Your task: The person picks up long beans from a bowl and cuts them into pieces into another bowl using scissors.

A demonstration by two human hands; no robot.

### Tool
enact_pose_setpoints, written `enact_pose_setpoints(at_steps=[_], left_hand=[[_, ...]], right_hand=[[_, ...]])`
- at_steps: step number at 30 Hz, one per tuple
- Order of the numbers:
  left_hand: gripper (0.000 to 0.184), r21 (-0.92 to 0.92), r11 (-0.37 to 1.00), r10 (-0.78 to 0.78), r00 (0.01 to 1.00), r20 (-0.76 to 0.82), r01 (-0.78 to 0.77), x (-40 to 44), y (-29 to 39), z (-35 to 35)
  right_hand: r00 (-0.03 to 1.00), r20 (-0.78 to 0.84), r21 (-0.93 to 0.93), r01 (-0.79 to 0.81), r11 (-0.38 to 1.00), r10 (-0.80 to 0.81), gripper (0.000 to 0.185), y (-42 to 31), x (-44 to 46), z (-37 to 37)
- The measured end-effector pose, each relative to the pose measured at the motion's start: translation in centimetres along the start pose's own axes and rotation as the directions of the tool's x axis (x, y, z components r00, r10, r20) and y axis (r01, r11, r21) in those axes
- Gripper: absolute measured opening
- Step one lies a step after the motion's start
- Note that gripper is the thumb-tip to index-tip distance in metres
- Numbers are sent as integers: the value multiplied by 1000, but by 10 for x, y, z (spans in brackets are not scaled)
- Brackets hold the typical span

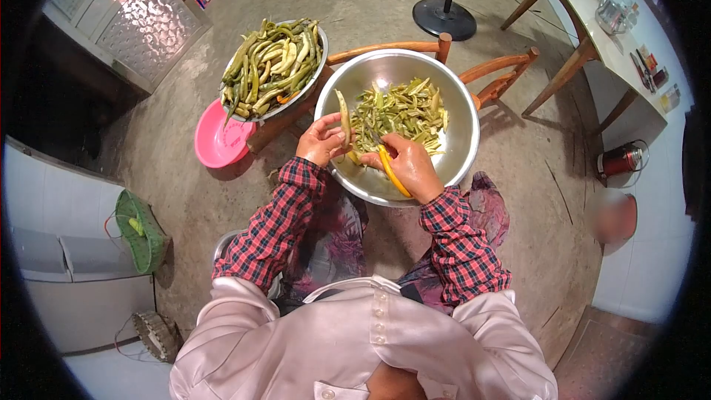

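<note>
My left hand (323, 141) holds a long pale green pepper (344, 115) upright at the left rim of a large steel basin (463, 115). Yellow-handled scissors (391, 170) are in my right hand (415, 168), over the near part of the basin; their blades point up and left, close to the pepper. Cut green pieces (404, 107) lie in a heap inside the basin. To the upper left, a second metal basin (323, 48) is piled with whole long peppers (274, 67).
A pink plastic bowl (222, 137) sits below the pepper basin. Wooden chairs (500, 74) stand behind the large basin. There is a black stand base (444, 20) farther back, a table (578, 11) at right, and a green basket (148, 233) at left.
</note>
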State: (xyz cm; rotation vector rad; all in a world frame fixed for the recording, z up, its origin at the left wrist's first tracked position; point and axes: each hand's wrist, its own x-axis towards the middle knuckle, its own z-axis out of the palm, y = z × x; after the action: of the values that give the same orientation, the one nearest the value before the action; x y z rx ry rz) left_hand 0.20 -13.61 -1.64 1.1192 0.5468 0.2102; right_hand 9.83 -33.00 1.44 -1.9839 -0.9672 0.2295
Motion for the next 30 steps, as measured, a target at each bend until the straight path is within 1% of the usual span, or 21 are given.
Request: enact_pose_setpoints(at_steps=[1, 2, 5, 8, 11, 14, 17, 20, 23, 26, 29, 30], left_hand=[[45, 0, 1000, 5, 1000, 1, -5, 1, 1, -1], [46, -47, 999, -3, 1000, 29, 5, 1, 2, -3], [45, 5, 999, -38, 999, -22, 38, -6, 11, 9], [45, 106, 994, -4, 1000, -28, 7, -5, 7, 8], [44, 77, 997, 37, 997, -63, -32, -6, 5, 11], [45, 57, 998, 26, 998, -50, -23, -3, 3, 9], [45, -60, 998, -1, 999, -38, -2, 0, 0, 8], [46, -120, 992, -39, 999, -21, 36, -4, 4, 15], [46, -159, 986, -52, 999, -8, 50, -4, 2, 16], [46, -158, 983, -93, 996, 12, 94, -6, 7, 17], [44, -148, 984, -96, 995, 26, 98, -3, 5, 14], [43, -122, 986, -113, 993, 17, 114, -3, 7, 13]], right_hand=[[1000, 6, 2, 11, 1000, -11, 51, 0, 0, 1], [1000, 11, 4, 21, 1000, -21, 51, 0, 0, 1], [999, 46, 49, -17, 999, 15, 51, -2, -1, 0], [990, 122, -18, -69, 997, 71, 62, -9, 1, -6], [994, 99, -26, -42, 999, 45, 61, -10, 0, -4], [994, 108, -17, -34, 999, 35, 58, -10, 1, -4], [987, 149, -18, -63, 998, 65, 49, -11, 2, -6], [996, 93, 138, -2, 990, -11, 41, -17, 0, -7], [990, 140, 132, -44, 990, 25, 38, -17, 1, -8], [997, 65, 282, 19, 959, -38, 39, -6, 0, 2], [995, 94, 156, -30, 987, 15, 40, 6, 1, 7], [995, 95, 142, -32, 989, 19, 40, 6, 1, 7]])
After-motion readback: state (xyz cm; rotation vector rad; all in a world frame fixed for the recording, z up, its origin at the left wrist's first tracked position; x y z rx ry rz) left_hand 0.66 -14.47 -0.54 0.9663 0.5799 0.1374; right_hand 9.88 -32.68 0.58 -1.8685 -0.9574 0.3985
